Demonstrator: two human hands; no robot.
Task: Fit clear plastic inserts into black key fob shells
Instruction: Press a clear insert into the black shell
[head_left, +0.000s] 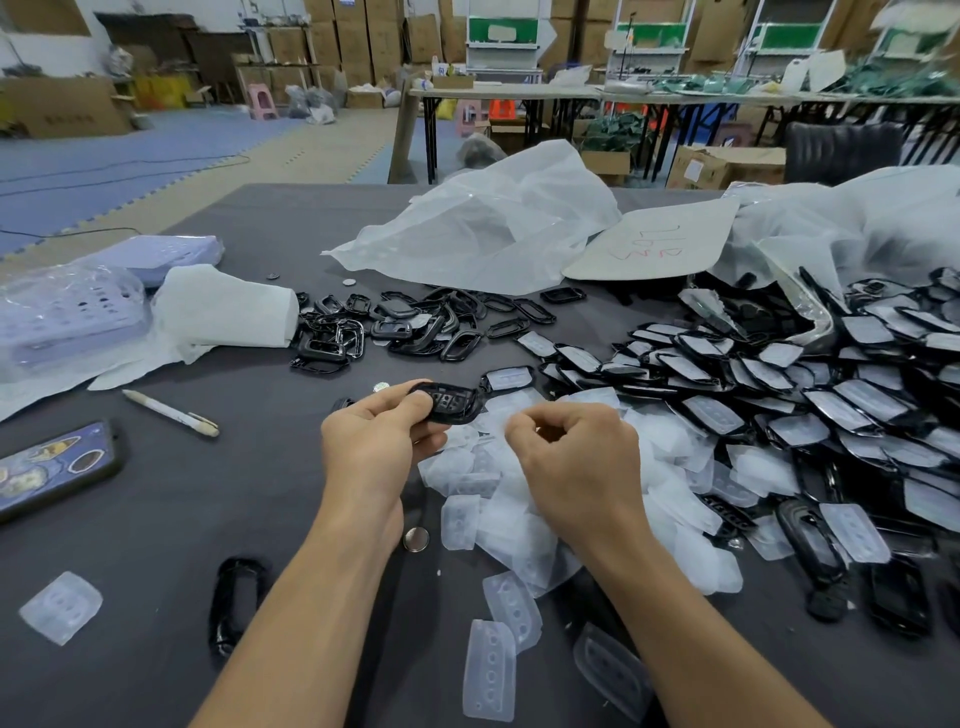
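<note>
i hold one black key fob shell (451, 402) in my left hand (375, 441), button holes facing me; clear plastic inserts (524, 499) lie heaped mid-table, more filled shells (779, 384) piled toward the right edge

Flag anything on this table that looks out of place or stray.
Two coin cell batteries lie loose among the parts: one beside the left wrist, another just beyond the left hand. A phone sits at the left edge.

Both bare forearms reach forward side by side. My left hand (382, 441) pinches with thumb on top, fingers curled beneath. My right hand (574, 457) curls loosely, fingertips gathered toward the thumb.
</note>
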